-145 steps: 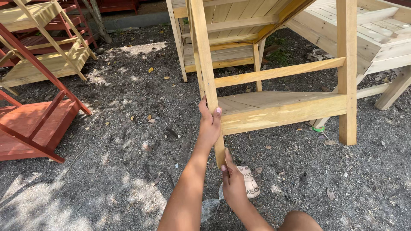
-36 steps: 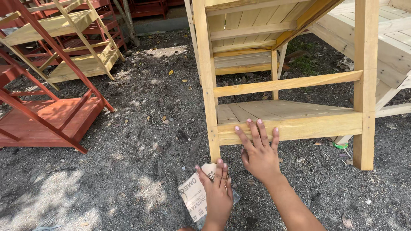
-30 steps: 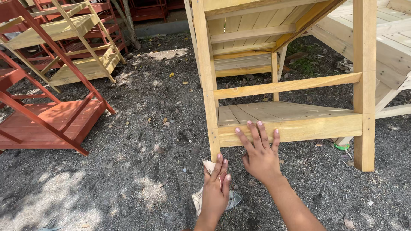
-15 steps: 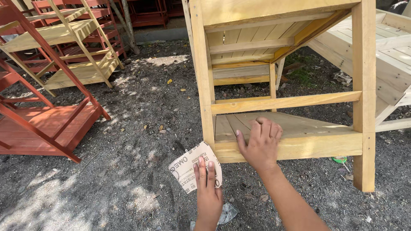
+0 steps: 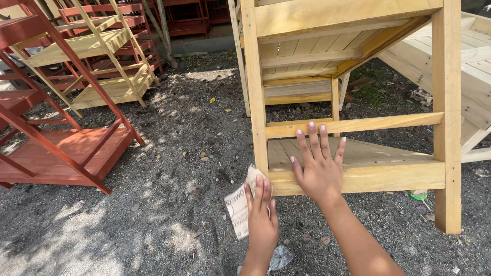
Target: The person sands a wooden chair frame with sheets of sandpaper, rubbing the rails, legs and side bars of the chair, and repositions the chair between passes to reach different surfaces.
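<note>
Gravel ground [image 5: 169, 168] lies under you; your left hand [image 5: 262, 217] presses sandpaper [image 5: 240, 204] to the wooden frame [image 5: 358, 176], your right hand [image 5: 319, 166] spread flat just beside.

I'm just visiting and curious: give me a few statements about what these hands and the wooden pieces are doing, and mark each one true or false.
1. The right hand lies flat, fingers spread, on the pale wooden frame. True.
2. The left hand is empty. False: it presses a sheet of sandpaper against the frame's lower corner.
3. Red-painted wooden racks stand to the left on the gravel ground. True.
4. The pale frame is painted red. False: it is bare, light-coloured wood.
5. The work is done on a table. False: the frame stands on the ground.
</note>
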Demonstrator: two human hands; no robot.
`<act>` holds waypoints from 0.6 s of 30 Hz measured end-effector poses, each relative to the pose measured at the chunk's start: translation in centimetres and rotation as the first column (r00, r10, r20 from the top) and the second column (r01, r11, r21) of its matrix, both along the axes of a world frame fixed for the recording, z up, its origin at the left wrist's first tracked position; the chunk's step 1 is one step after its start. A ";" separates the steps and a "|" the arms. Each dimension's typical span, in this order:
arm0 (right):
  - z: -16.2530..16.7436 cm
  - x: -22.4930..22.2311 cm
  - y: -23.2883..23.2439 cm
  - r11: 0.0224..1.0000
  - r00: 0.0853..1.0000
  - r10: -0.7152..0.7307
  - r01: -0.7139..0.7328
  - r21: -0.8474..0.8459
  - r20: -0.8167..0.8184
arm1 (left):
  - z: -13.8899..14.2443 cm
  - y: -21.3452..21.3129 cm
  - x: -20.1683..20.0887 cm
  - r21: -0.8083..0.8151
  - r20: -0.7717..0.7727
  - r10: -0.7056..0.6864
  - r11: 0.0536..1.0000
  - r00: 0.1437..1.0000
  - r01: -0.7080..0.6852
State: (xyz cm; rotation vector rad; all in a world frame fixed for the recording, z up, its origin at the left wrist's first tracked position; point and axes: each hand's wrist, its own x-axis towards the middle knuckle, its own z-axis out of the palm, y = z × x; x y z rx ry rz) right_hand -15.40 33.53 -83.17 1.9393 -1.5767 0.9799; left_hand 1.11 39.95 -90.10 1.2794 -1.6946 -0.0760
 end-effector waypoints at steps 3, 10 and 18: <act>-0.1 0.1 0.0 0.999 1.000 -0.009 0.009 -0.035 0.006 | -3.1 2.8 -0.2 -0.008 -0.180 -0.111 0.994 0.977 0.111; 0.3 0.4 0.1 0.998 0.999 -0.017 0.018 -0.055 0.031 | 12.2 -14.8 0.0 -0.309 -0.064 -0.065 0.950 0.996 0.042; 0.5 0.4 0.1 0.997 0.999 -0.017 0.019 -0.078 0.028 | 2.4 1.1 -1.2 -0.061 -0.473 -0.240 0.969 0.848 0.240</act>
